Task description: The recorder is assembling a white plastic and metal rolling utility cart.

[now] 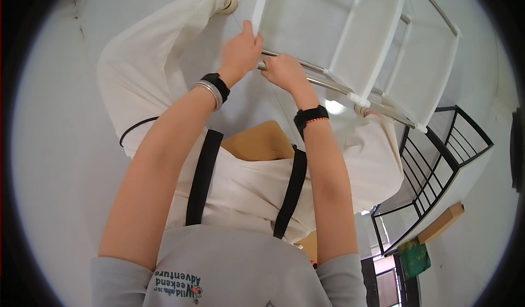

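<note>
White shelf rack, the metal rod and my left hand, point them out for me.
white shelf rack (306, 28): head view, on a flat shelf panel.
metal rod (328, 84): head view, on its bare middle stretch.
left hand (239, 53): head view, on the back of the hand.

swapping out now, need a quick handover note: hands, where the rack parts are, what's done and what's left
Left hand: fingers on the white plastic rack frame at its corner post.
Right hand: pinching the end of the metal rod at that same corner.
The rack lies on its side on the white floor; its shelves sit along the rods.
Done: shelves look mounted.
Left: the rod end at the near corner appears not yet seated, judging by the grip.
</note>
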`<state>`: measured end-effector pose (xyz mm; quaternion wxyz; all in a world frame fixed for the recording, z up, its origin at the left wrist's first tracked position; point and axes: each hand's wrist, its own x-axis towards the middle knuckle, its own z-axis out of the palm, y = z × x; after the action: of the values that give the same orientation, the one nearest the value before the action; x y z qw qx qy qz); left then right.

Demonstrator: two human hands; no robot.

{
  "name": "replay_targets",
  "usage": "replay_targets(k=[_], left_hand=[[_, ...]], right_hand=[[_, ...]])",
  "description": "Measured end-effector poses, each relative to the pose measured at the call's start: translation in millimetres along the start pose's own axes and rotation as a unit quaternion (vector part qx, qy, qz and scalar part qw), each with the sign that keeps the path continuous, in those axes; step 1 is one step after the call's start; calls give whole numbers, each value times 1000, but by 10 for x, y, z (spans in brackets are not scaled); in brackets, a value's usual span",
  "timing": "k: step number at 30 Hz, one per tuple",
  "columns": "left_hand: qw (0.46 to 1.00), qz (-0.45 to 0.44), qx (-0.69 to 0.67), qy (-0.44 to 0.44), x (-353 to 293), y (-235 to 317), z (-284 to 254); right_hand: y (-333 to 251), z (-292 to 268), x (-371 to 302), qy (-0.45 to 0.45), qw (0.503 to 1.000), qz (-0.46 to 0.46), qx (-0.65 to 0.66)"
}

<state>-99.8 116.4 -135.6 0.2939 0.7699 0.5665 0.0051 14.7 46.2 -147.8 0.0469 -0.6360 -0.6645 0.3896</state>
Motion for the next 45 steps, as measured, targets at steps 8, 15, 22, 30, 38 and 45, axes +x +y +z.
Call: replay_targets(k=[8,15,22,30,38,45], left_hand=[[1000,-17,-5,-10,-4,-18,42],[1000,8,9,1,66,-181,-32],[1000,-1,-7,-6,22,-155,6],[1000,20,4,-8,58,-241,-70],[1000,-8,5,-13,34,-184,-70],[1000,-8,9,-15,17,-144,-56]], right_hand=[[-16,21,-2,-13,999,-32,3],[-259,143,5,69,996,55,-33],[-118,72,16,37,999,-19,-14],[-237,152,43,66,997,29,-24],[-261,144,13,48,998,26,-27],[-94,81,28,49,998,-28,-23]])
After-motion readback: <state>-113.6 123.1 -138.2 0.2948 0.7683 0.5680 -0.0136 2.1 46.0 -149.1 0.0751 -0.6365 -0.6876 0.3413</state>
